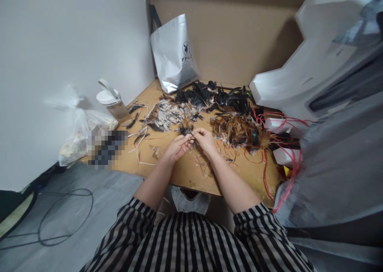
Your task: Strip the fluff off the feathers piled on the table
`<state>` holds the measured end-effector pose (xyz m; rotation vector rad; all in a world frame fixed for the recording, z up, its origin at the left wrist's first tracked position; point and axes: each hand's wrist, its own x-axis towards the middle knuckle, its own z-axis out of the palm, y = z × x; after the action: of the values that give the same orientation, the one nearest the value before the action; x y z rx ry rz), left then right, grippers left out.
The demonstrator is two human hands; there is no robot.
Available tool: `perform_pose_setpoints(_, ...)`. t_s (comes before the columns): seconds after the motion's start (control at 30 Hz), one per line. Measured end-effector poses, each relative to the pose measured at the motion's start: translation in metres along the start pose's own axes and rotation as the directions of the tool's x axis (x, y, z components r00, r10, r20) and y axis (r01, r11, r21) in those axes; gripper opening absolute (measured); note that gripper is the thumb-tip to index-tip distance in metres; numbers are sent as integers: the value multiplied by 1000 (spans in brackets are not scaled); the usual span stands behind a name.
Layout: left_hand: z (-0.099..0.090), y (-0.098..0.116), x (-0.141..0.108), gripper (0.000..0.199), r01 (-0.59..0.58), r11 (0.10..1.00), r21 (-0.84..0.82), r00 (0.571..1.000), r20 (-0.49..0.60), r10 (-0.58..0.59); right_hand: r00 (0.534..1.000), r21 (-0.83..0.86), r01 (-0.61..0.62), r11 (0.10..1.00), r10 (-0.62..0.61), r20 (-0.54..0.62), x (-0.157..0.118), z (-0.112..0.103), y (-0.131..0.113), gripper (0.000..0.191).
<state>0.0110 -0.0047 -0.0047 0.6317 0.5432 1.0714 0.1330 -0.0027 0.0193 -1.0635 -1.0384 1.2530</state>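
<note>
A small bunch of brown and black feathers is pinched between my two hands over the wooden table. My left hand is closed on its lower end with the fingertips. From the other side, my right hand pinches close beside it, fingertips touching the same bunch. Beyond my hands lies a pile of pale, fluffy feathers, with long black feathers behind. To the right of my right hand sits a heap of glossy brown feathers.
A silver bag stands against the back wall. On the left are a lidded bottle and a clear plastic bag. Red strings trail over the right side of the table. Loose feathers and white strips lie at left.
</note>
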Motion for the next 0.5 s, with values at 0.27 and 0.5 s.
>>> perform_pose_setpoints(0.27,5,6,-6,4,57,995,-88,998,16,-56,938,205,-253,946,187,293,-2,-15,-9,30)
perform_pose_setpoints(0.5,3,6,-9,4,116,990,-82,992,69,-110,887,206,-320,924,216,408,-5,-17,-8,25)
